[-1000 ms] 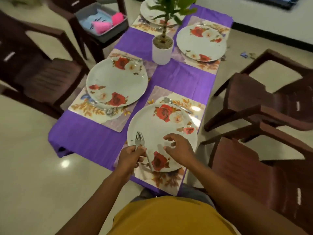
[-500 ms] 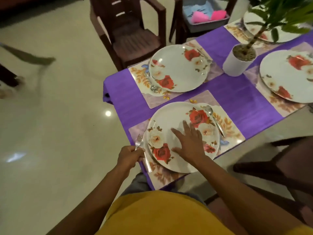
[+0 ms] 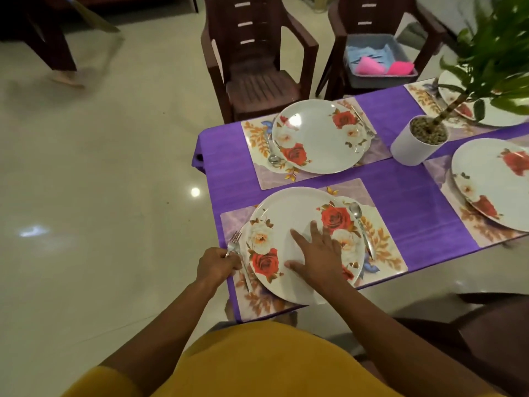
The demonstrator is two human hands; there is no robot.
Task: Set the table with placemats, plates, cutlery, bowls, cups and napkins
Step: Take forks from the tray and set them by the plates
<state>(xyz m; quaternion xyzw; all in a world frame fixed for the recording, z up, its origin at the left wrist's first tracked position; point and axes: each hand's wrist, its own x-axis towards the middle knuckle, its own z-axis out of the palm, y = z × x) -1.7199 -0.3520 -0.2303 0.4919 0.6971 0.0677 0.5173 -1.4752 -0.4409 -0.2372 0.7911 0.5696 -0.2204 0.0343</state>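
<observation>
Fork [image 3: 239, 257] at the near-left edge of the nearest placemat [image 3: 380, 239], just beside the nearest plate [image 3: 289, 222], tines pointing away. Gripped around the handle by the left hand [image 3: 219, 265], fingers curled. Right hand [image 3: 317, 253] spread flat on the plate, fingers straight, holding nothing, likely steadying it.

Probably the step of laying the fork to the left of the plate. Best done by lowering the handle flat onto the mat, parallel to the plate rim, not tucked under it, then letting go without dragging. Worth keeping the plate pinned so it does not slide toward the spoon [image 3: 361, 227] lying on its right side.

Little margin here: fork close to the counter [image 3: 400, 196] corner, with the purple cloth dropping off just to the left. Any nudge outward risks a fall to the floor [image 3: 100, 196].

Further off, a second plate [image 3: 319, 136] on its own mat with cutlery on both sides. Beyond it a potted plant [image 3: 418, 144] mid-counter, leaves overhanging. On a chair past the far edge, a grey tray [image 3: 380, 63] with pink and blue items. No bowls or cups laid on the counter as yet.
</observation>
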